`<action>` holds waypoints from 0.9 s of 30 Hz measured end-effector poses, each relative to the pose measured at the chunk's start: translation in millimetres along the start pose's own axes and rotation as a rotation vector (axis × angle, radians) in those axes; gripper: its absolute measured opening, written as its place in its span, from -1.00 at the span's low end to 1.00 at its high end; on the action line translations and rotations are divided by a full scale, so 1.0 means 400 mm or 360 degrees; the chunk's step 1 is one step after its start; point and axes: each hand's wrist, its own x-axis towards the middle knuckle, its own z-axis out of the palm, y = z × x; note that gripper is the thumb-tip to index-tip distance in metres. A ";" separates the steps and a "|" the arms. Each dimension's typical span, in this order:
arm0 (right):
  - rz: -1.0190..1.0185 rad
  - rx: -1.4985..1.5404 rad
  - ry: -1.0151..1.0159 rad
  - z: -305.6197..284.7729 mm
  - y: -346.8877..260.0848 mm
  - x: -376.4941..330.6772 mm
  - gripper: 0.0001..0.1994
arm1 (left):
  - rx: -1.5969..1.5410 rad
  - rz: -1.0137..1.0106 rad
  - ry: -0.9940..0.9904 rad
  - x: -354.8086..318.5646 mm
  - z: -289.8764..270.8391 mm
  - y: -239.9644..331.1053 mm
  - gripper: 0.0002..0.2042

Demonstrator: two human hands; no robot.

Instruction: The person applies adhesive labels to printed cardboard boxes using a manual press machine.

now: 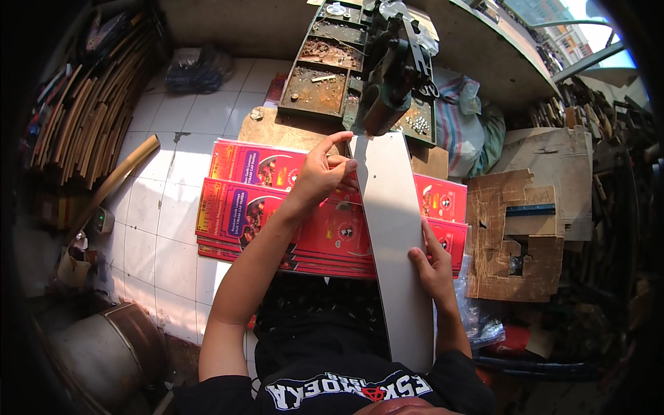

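Strip — long, flat and pale grey — runs from 1 o'clock, its far end at the machine, down to 5 o'clock, where its near end reaches the person's shirt. It slants across red printed sheets, which lie in overlapping layers in the middle of the view. The left hand, just toward 12 o'clock from the centre, has its index finger stretched to the strip's far left corner and its thumb close to the left edge, with a gap between the two; whether they grip it or only touch it, I cannot tell. The right hand, at 4 o'clock, grips the strip's right edge — thumb over the face, index finger pointing along the side, the other fingertips hidden. Past the left hand, at 12 o'clock, a dark tray with compartments holds small loose parts beside the machine. A wooden board shows past the sheets at 11 o'clock. A striped sack sits at 2 o'clock, torn cardboard at 3, and a metal drum at 8. A brown tube leans at 9 o'clock over white tiles.
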 end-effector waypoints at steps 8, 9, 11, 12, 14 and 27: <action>0.0007 0.0003 0.0010 0.004 -0.004 0.001 -0.37 | -0.0008 -0.0019 0.0015 0.001 0.001 -0.001 -0.45; 0.0023 0.0012 0.0007 0.005 -0.007 0.001 -0.37 | -0.0006 -0.0017 0.0014 0.001 -0.001 -0.001 -0.45; 0.0041 -0.0028 -0.0008 0.001 -0.006 -0.002 -0.37 | 0.0000 -0.0015 0.0010 -0.001 -0.003 -0.004 -0.44; 0.0052 -0.0049 -0.0009 -0.002 -0.006 -0.006 -0.37 | 0.0020 -0.0020 0.0021 -0.001 0.001 -0.001 -0.44; -0.0026 -0.0071 0.0019 -0.007 -0.001 -0.004 -0.36 | 0.0061 -0.0033 0.0039 -0.001 0.011 0.007 -0.44; 0.0255 0.0860 -0.0427 -0.051 0.070 -0.055 -0.38 | -0.0025 0.0050 -0.0205 -0.003 -0.031 -0.019 -0.45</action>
